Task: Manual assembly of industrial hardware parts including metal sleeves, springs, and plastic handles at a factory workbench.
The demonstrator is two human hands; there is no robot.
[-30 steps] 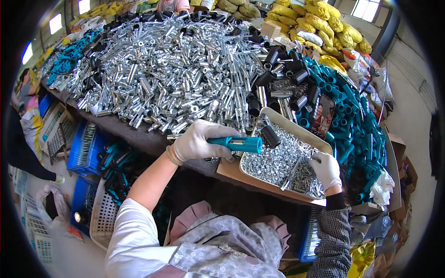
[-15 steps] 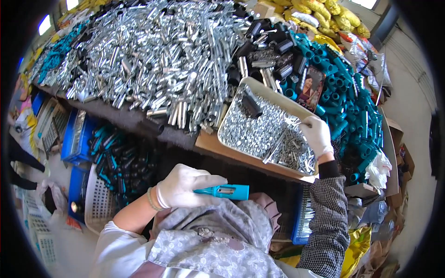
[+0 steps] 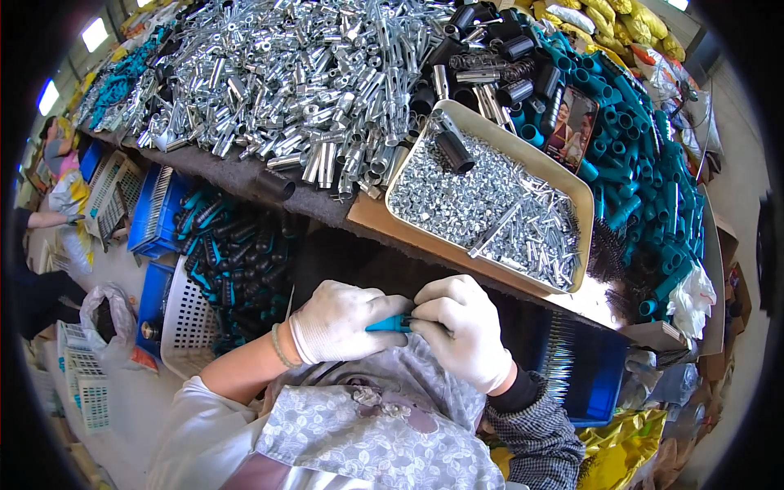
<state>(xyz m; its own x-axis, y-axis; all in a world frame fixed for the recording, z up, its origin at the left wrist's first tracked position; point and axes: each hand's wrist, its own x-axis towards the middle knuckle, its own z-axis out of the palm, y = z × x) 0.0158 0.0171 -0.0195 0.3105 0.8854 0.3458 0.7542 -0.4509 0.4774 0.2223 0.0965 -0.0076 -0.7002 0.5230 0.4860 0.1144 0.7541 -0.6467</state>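
Teal piece: only a short stretch shows, between the two hands; the rest is covered by fingers. Looks like smooth moulded plastic, so judged light, stiff and not very fragile; a slick surface could turn or slide against gloved fingertips. Best hold, by judgement: around the body with thumb opposed to fingers, leaving the right end clear. Its full length and any openings cannot be read here.

Left hand, white-gloved: closed around the left part of the piece, thumb and forefinger toward its exposed stretch. Right hand, also white-gloved: fingers bent and drawn narrow at the right end. A small dark bit shows by the fingertips; cannot tell whether they pinch the end itself or a small part.

Position: piece lies roughly level, directly between the hands, above the top of the floral apron. It is on the person's side of the near edge of the workbench, off its surface. The cream tray of small metal parts sits along that near edge, beyond the right hand and well apart from it. Teal tubes pile toward the bench's right edge, past the tray.
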